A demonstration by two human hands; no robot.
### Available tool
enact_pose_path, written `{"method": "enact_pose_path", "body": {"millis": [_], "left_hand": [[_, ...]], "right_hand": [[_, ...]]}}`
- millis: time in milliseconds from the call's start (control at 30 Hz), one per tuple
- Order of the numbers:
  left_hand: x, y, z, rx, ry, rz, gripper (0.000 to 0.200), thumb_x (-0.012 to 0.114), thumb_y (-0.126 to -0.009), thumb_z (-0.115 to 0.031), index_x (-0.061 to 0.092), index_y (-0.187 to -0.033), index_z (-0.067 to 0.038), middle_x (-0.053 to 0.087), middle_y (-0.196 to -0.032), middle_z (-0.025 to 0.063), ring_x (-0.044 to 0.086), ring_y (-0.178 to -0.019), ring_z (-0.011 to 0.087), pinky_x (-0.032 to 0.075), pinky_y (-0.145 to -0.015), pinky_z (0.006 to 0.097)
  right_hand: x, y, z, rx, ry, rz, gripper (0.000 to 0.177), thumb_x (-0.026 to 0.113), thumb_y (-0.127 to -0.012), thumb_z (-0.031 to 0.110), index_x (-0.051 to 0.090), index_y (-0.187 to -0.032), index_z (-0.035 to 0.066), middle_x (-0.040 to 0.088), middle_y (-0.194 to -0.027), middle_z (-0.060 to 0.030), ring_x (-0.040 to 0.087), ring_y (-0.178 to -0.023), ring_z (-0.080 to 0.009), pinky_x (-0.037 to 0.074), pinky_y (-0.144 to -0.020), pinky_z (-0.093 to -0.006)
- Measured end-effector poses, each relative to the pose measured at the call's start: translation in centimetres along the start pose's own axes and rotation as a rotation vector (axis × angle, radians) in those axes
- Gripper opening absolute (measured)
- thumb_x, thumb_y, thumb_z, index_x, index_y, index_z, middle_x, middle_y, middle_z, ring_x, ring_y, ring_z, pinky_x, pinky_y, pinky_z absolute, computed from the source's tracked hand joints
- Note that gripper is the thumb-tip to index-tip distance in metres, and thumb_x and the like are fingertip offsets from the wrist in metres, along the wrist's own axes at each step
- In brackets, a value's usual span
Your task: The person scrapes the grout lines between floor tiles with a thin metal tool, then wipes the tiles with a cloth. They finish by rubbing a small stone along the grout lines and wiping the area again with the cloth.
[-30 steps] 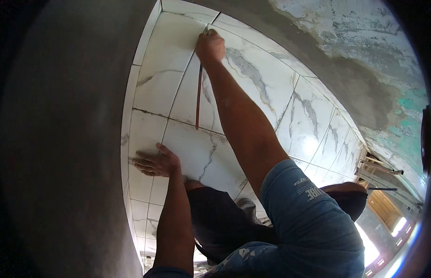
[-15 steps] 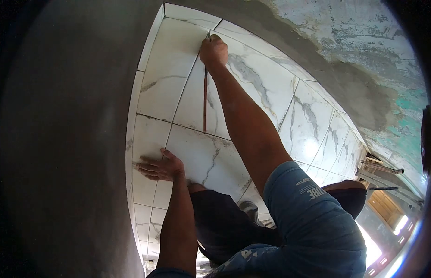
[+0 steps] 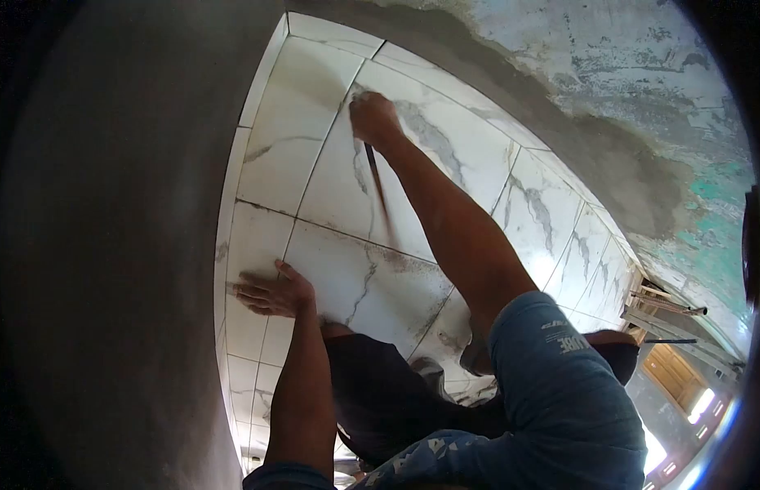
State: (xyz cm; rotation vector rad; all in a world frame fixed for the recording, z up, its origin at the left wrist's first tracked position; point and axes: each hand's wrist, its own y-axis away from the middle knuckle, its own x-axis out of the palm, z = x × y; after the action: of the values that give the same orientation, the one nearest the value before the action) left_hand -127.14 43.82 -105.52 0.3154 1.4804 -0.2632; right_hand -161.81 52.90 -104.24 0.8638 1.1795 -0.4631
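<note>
My right hand (image 3: pixel 375 119) is closed around a long thin rod (image 3: pixel 377 181), dark near the fist and reddish-brown toward its blurred free end. It is low over a white, grey-veined floor tile (image 3: pixel 331 189), beside the joint between two tiles. Whichever end of the rod lies beyond my fist is hidden by the fingers. My left hand (image 3: pixel 274 292) rests flat on a tile near the left wall, fingers stretched out, holding nothing. Some brown dirt (image 3: pixel 400 260) lies along a cross joint between the hands.
A plain grey wall (image 3: pixel 127 245) rises close on the left. White skirting tiles (image 3: pixel 453 86) follow the far wall, which has patchy plaster (image 3: pixel 592 122). My bent knee (image 3: pixel 368 367) is close below my left hand. Wooden pieces (image 3: pixel 666 302) stand at the far right.
My right hand has drawn back from the corner along the tile joint, toward me, and the rod has swung to a slant. My left hand stays flat on the floor.
</note>
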Motion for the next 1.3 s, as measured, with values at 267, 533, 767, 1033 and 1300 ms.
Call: {"method": "enact_pose_path", "body": {"millis": [267,533,767,1033,1300], "left_hand": [[-0.2,0.1,0.2,-0.023,0.032,0.027,0.087,0.025,-0.090,-0.065,0.015,-0.147,-0.001,0.009,-0.151,0.0285,0.009,-0.141,0.0415,0.012,-0.110,0.0548],[0.2,0.1,0.5,-0.010,0.031,0.011,0.087,0.027,-0.090,-0.065,0.017,-0.146,0.001,0.008,-0.150,0.0305,0.011,-0.140,0.0433,0.013,-0.110,0.0560],[-0.2,0.2,0.4,-0.027,0.048,0.035,0.087,0.028,-0.089,-0.065,0.018,-0.145,0.002,0.008,-0.150,0.0306,0.010,-0.140,0.0434,0.012,-0.110,0.0549],[-0.1,0.2,0.4,-0.010,0.047,0.025,0.088,0.029,-0.089,-0.064,0.017,-0.145,0.002,0.010,-0.149,0.0312,0.011,-0.140,0.0438,0.012,-0.110,0.0556],[0.0,0.1,0.6,-0.015,0.031,0.021,0.087,0.028,-0.089,-0.064,0.017,-0.145,0.002,0.010,-0.150,0.0302,0.010,-0.140,0.0430,0.011,-0.111,0.0558]], "right_hand": [[-4.7,-2.1,1.1,0.676,-0.644,0.055,0.025,0.051,-0.088,0.020,0.065,-0.100,0.003,0.064,-0.102,-0.0207,0.064,-0.098,-0.0329,0.053,-0.083,-0.0407],[6.8,8.2,13.0,0.164,-0.519,0.084,0.020,0.056,-0.081,0.018,0.064,-0.081,-0.001,0.066,-0.091,-0.0184,0.064,-0.089,-0.0355,0.052,-0.078,-0.0437],[-0.6,6.5,8.3,0.040,-0.157,0.052,0.015,0.060,-0.073,0.018,0.066,-0.074,0.004,0.066,-0.091,-0.0173,0.064,-0.086,-0.0325,0.052,-0.076,-0.0408],[-0.6,0.8,5.2,0.302,-0.254,0.086,0.020,0.055,-0.082,0.018,0.068,-0.088,0.002,0.066,-0.094,-0.0186,0.067,-0.089,-0.0318,0.054,-0.076,-0.0404],[4.2,9.9,13.9,-0.123,-0.276,0.311,0.025,0.078,-0.062,0.027,0.073,-0.081,0.010,0.067,-0.084,-0.0135,0.064,-0.088,-0.0308,0.053,-0.074,-0.0418]]}}
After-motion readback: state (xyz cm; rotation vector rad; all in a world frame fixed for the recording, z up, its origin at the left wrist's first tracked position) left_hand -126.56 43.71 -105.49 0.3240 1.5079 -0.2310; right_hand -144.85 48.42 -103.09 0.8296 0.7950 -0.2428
